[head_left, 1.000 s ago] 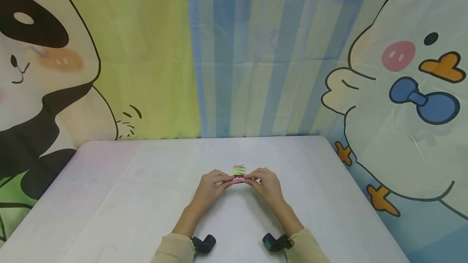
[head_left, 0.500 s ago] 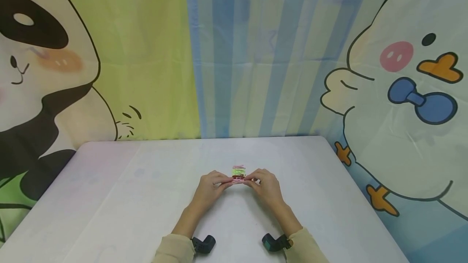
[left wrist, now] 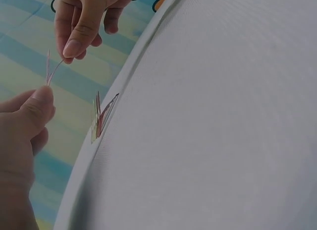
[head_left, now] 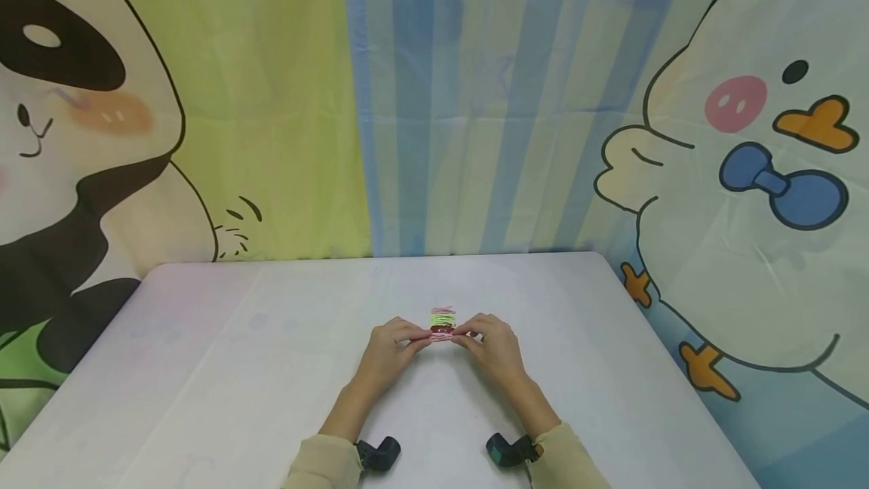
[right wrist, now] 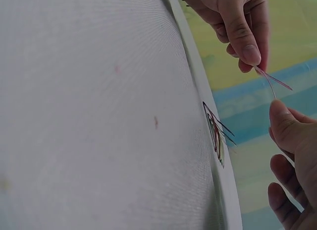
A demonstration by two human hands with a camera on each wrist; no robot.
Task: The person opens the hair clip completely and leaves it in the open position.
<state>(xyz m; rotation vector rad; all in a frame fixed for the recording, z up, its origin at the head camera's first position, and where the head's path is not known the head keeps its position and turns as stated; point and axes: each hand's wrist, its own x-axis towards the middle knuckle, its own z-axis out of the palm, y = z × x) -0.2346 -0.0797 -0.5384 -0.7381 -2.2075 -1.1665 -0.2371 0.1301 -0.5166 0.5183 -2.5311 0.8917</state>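
Note:
My left hand (head_left: 391, 347) and right hand (head_left: 497, 347) face each other near the middle of the white table. Between them is a thin pink V-shaped strand (left wrist: 56, 70). Left thumb and fingertips pinch it at its bend, while the right thumb and fingertips pinch the end of one leg. The other leg (right wrist: 283, 84) sticks out free in the right wrist view. Just beyond the fingers, a row of similar thin strands (head_left: 443, 319) in pink, green and dark red lies on the table. In the left wrist view some of these strands (left wrist: 100, 118) look bent open.
The white table (head_left: 237, 368) reaches back to a cloth backdrop (head_left: 448, 96) with a panda, a white bird and stripes. A black device is strapped at the left wrist (head_left: 379, 454) and another at the right wrist (head_left: 511, 451).
Both hands keep almost the same place and grip. The head view has shifted very slightly.

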